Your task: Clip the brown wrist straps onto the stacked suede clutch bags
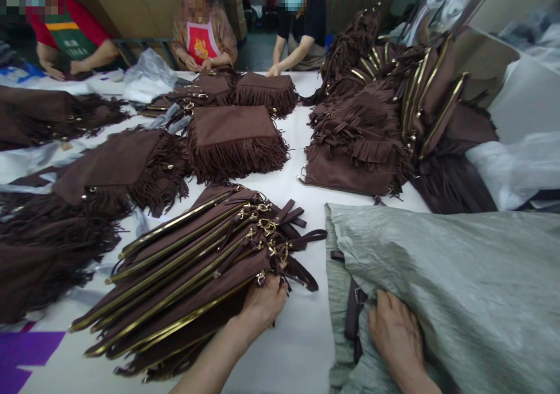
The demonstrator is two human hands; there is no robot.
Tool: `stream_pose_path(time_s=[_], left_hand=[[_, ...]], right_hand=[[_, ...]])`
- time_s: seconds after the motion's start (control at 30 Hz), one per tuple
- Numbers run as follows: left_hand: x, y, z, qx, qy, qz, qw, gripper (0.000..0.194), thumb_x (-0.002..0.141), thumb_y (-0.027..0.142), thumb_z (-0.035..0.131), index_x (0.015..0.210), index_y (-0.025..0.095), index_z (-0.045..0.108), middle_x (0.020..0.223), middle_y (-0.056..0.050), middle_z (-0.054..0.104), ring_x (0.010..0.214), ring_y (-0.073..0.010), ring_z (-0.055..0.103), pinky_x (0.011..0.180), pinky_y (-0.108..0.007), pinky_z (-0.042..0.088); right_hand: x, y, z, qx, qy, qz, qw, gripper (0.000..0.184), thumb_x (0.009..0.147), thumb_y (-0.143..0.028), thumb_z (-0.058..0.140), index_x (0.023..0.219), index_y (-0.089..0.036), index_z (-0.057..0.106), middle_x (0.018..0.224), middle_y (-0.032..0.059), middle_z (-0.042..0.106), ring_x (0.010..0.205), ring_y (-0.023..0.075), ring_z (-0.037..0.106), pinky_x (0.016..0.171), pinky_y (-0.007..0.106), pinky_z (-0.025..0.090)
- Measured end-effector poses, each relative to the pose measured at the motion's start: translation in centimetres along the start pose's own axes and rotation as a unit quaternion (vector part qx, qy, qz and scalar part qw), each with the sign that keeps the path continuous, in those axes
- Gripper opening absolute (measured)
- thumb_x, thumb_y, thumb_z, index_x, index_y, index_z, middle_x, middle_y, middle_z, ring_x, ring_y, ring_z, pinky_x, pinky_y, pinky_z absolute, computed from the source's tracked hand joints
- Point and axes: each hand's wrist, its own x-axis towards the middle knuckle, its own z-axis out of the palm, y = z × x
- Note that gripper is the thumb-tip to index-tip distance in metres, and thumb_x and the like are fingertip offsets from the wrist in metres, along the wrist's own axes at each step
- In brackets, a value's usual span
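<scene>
A fanned stack of brown pouches (175,277) with gold zippers lies on the table in front of me. My left hand (268,302) is closed on the right end of the stack's nearest pouch, beside the metal clasps and wrist straps (273,236). To the right is a grey-green woven plastic sack (464,277). My right hand (396,333) grips the sack near its open mouth, fingers curled and partly hidden by the folds. Dark brown straps (353,312) poke out of the mouth beside that hand.
Fringed brown bags (236,128) lie across the white table (301,131). A tall heap of brown bags (363,108) rises at the back right. Clear plastic wrapping (149,73) lies at the back left. Several people, one in a black shirt (312,20), work along the far edge.
</scene>
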Motion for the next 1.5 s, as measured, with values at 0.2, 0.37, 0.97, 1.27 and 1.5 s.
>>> stream_pose_path(time_s=[0.2, 0.37, 0.97, 1.27, 1.5], left_hand=[[0.2, -0.5, 0.3, -0.005, 0.001, 0.014, 1.000, 0.039, 0.082, 0.025, 0.038, 0.120, 0.023, 0.048, 0.123, -0.004, 0.054, 0.116, -0.0171, 0.046, 0.100, -0.027, 0.032], [0.5, -0.8, 0.7, -0.012, 0.020, 0.037, 0.999, 0.038, 0.081, 0.022, 0.039, 0.118, 0.022, 0.050, 0.126, -0.004, 0.052, 0.120, -0.0167, 0.042, 0.104, -0.027, 0.028], [0.6, -1.5, 1.3, -0.006, 0.020, 0.044, 0.999, 0.042, 0.083, 0.022, 0.036, 0.124, 0.023, 0.044, 0.127, -0.005, 0.050, 0.118, -0.0175, 0.044, 0.103, -0.029, 0.030], [-0.1, -0.9, 0.5, -0.015, 0.012, 0.054, 0.998, 0.030, 0.085, 0.025, 0.034, 0.102, 0.020, 0.058, 0.109, -0.006, 0.061, 0.106, -0.0181, 0.052, 0.095, -0.030, 0.036], [-0.6, -0.3, -0.4, -0.060, -0.005, 0.077, 0.995, 0.040, 0.087, 0.036, 0.027, 0.084, 0.019, 0.063, 0.082, -0.003, 0.066, 0.079, -0.0158, 0.059, 0.078, -0.026, 0.043]], right_hand=[[3.5, -4.4, -1.0, 0.036, -0.116, 0.040, 0.992, 0.021, 0.084, -0.023, 0.038, 0.085, -0.010, 0.055, 0.079, 0.0141, 0.062, 0.077, 0.0270, 0.061, 0.066, 0.034, 0.043], [3.6, -6.2, -0.2, 0.051, -0.141, 0.075, 0.986, 0.016, 0.075, -0.014, 0.041, 0.086, -0.008, 0.051, 0.078, 0.0156, 0.062, 0.074, 0.0259, 0.063, 0.062, 0.031, 0.044], [3.5, -10.9, 0.9, 0.329, -0.124, -0.027, 0.936, 0.019, 0.072, -0.007, 0.044, 0.086, -0.016, 0.054, 0.079, 0.0090, 0.057, 0.076, 0.0241, 0.054, 0.069, 0.033, 0.041], [2.7, -8.1, 0.1, 0.566, -0.187, 0.023, 0.803, 0.029, 0.082, -0.043, 0.037, 0.070, -0.020, 0.050, 0.061, -0.0010, 0.050, 0.061, 0.0158, 0.052, 0.059, 0.027, 0.043], [1.6, -10.5, -2.3, 0.698, -0.267, 0.085, 0.659, 0.037, 0.078, -0.052, 0.042, 0.078, -0.017, 0.055, 0.054, -0.0044, 0.047, 0.047, 0.0101, 0.046, 0.045, 0.022, 0.037]])
